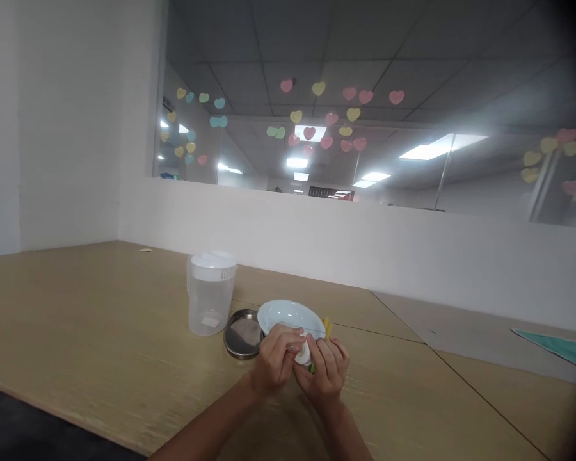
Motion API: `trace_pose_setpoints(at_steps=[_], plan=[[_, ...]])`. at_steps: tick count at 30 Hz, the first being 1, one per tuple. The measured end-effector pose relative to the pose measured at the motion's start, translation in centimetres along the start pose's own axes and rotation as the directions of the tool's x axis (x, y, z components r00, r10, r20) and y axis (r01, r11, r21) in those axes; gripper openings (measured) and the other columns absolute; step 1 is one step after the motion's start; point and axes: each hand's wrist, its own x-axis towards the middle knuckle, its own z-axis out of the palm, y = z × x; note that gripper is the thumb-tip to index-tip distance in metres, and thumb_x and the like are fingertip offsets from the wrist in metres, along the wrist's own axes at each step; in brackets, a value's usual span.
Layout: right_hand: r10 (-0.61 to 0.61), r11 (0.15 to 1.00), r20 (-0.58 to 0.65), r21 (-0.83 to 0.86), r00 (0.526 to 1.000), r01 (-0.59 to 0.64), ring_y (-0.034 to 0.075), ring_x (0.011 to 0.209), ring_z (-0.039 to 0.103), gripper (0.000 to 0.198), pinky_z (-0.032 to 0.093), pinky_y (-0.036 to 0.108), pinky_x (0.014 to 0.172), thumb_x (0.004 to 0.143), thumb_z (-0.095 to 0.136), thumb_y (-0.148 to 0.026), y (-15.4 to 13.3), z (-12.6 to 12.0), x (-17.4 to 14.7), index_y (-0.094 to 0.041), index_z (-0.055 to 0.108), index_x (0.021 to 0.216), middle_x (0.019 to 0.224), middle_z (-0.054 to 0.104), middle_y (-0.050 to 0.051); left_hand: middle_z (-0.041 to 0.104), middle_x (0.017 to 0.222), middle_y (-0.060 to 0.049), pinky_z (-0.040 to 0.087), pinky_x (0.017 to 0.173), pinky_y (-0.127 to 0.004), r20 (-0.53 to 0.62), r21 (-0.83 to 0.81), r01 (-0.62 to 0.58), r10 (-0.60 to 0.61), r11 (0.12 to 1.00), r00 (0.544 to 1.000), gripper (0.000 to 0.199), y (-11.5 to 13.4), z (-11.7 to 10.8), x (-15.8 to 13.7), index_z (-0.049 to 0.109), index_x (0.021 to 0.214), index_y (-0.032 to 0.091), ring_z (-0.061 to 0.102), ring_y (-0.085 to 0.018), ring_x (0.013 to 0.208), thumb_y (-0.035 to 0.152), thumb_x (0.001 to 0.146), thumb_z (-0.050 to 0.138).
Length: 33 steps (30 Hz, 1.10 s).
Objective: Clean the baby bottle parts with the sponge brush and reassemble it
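Head camera view: we record a white wall [292, 237] well beyond the grip, with a window above it bearing heart-shaped stickers [318, 88]. Beneath the grip runs a wood-toned table [125, 320]. A teal item [561, 349], partly out of frame, lies well to the right of the grip.

Beyond the grip to the left, we find 1 translucent pitcher [206, 301], upright, white lid on. Just ahead of the grip sits 1 pale blue bowl [290, 312], its near rim partly hidden by fingers.

The grip is formed by 2 hands, the left hand [274, 362] and the right hand [326, 371], fingers curled and both closed on 1 small white object [303, 354]. Left of the grip, 1 round metal dish [243, 333] lies open side up; we cannot tell whether it touches the bowl. Just past the right fingers, 1 yellow item [327, 325] shows beside the bowl.

The white object's visible face looks round; we cannot determine a long axis. It sits between the hands, neither clearly nearer. We judge the governing relation to be grip to bowl: the bowl directly ahead, appearing widest from left to right. Below the object, 1 green trace [312, 369] remains unidentified.
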Motion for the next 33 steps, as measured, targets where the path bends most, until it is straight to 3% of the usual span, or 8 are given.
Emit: trace_pose_setpoints(at_steps=[4, 7, 9, 14, 18, 25, 28, 33], plan=[[-0.05, 0.999, -0.02, -0.007, 0.999, 0.05, 0.019, 0.08, 0.06, 0.038, 0.046, 0.04, 0.085, 0.083, 0.058, -0.031, -0.3, -0.1, 0.1, -0.023, 0.056, 0.119, 0.083, 0.063, 0.005, 0.066, 0.081, -0.008, 0.051, 0.071, -0.03, -0.067, -0.094, 0.301, -0.308, 0.949, 0.949, 0.028, 0.9, 0.5, 0.8, 0.06, 0.088, 0.018, 0.063, -0.017, 0.078, 0.033, 0.095, 0.037], [-0.142, 0.989, -0.004, 0.047, 0.99, 0.142, 0.017, 0.077, 0.06, 0.037, 0.048, 0.04, 0.086, 0.08, 0.063, -0.023, 0.1, -0.2, 0.3, -0.025, 0.056, 0.116, 0.081, 0.063, 0.002, 0.057, 0.063, 0.0, 0.048, 0.059, -0.025, -0.264, -0.275, 0.53, -0.593, 0.802, 0.761, 0.035, 0.5, 0.6, 1.2, 0.053, 0.085, 0.018, 0.057, -0.012, 0.058, 0.044, 0.095, 0.032], [-0.068, 0.997, -0.046, 0.044, 0.997, 0.07, 0.018, 0.077, 0.061, 0.046, 0.049, 0.041, 0.084, 0.076, 0.069, -0.022, 0.7, -0.3, 0.4, -0.023, 0.053, 0.119, 0.083, 0.063, 0.003, 0.054, 0.06, 0.002, 0.047, 0.055, -0.023, -0.339, -0.367, 0.558, -0.666, 0.744, 0.665, 0.036, -0.1, 0.4, 1.2, 0.05, 0.089, 0.018, 0.053, -0.011, 0.053, 0.049, 0.094, 0.031], [0.307, 0.951, -0.002, 0.039, 0.952, -0.307, 0.025, 0.084, 0.06, 0.041, 0.044, 0.05, 0.088, 0.081, 0.06, -0.035, 1.9, -0.6, 0.1, -0.017, 0.05, 0.117, 0.091, 0.063, 0.011, 0.064, 0.084, -0.007, 0.049, 0.072, -0.029, -0.234, -0.158, 0.561, -0.583, 0.813, 0.779, 0.042, -1.4, -0.1, 0.1, 0.054, 0.098, 0.017, 0.06, -0.017, 0.075, 0.054, 0.092, 0.034], [0.302, 0.947, 0.139, 0.072, 0.943, -0.314, 0.024, 0.08, 0.062, 0.032, 0.038, 0.048, 0.093, 0.083, 0.054, -0.035, 1.9, -0.1, -0.5, -0.019, 0.054, 0.11, 0.09, 0.067, 0.008, 0.063, 0.092, -0.008, 0.047, 0.078, -0.031, -0.162, -0.062, 0.542, -0.544, 0.838, 0.823, 0.042, -1.7, 0.0, -0.8, 0.055, 0.1, 0.018, 0.059, -0.019, 0.084, 0.051, 0.093, 0.031], [0.362, 0.916, 0.185, 0.112, 0.913, -0.386, 0.023, 0.081, 0.061, 0.027, 0.036, 0.045, 0.093, 0.085, 0.053, -0.038, 1.7, 0.3, -0.5, -0.018, 0.058, 0.102, 0.088, 0.068, 0.008, 0.062, 0.099, -0.008, 0.045, 0.084, -0.033, -0.084, -0.011, 0.515, -0.514, 0.857, 0.854, 0.034, -2.4, 0.4, -1.4, 0.054, 0.104, 0.019, 0.058, -0.019, 0.092, 0.045, 0.093, 0.035], [0.602, 0.751, 0.253, 0.145, 0.758, -0.645, 0.025, 0.087, 0.06, 0.038, 0.04, 0.042, 0.087, 0.083, 0.053, -0.048, 1.7, 0.5, -0.4, -0.016, 0.058, 0.101, 0.093, 0.067, 0.012, 0.061, 0.102, -0.008, 0.044, 0.086, -0.033, -0.11, 0.01, 0.566, -0.562, 0.824, 0.82, 0.032, -3.1, 0.7, -1.4, 0.052, 0.105, 0.019, 0.057, -0.02, 0.094, 0.045, 0.089, 0.045], [0.851, 0.201, 0.475, 0.101, 0.225, -0.974, 0.023, 0.073, 0.06, 0.052, 0.044, 0.033, 0.068, 0.064, 0.065, -0.06, 2.7, 1.7, -1.1, -0.018, 0.061, 0.094, 0.08, 0.067, 0.006, 0.063, 0.096, -0.007, 0.045, 0.083, -0.035, -0.166, 0.088, 0.72, -0.702, 0.689, 0.692, 0.027, -5.3, 0.6, -1.7, 0.055, 0.096, 0.019, 0.059, -0.021, 0.093, 0.043, 0.084, 0.052]])
